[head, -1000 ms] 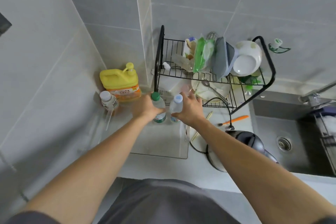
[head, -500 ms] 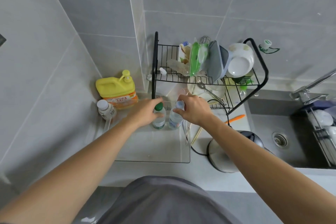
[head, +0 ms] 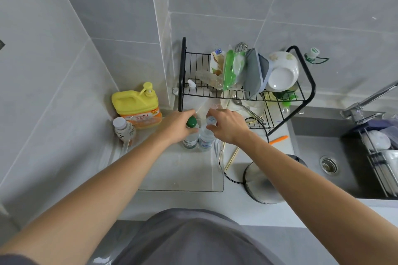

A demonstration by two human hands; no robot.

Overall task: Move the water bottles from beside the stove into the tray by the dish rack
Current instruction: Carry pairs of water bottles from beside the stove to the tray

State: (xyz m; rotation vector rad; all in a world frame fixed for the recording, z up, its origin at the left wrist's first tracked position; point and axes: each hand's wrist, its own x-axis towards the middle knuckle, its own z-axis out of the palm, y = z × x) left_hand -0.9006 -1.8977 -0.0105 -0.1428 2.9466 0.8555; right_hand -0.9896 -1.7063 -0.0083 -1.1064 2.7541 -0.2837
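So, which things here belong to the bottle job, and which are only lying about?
For the job:
green-capped bottle, gripped by left hand
blue-capped bottle, gripped by right hand
clear tray
dish rack

Lying about:
yellow detergent jug
white-capped bottle
kettle
chopsticks

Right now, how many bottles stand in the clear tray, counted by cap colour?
Green cap: 1, green-capped bottle, under the left hand
Blue cap: 1, blue-capped bottle, under the right hand
White cap: 1, white-capped bottle
Yellow pump: 1, detergent jug
Total: 4
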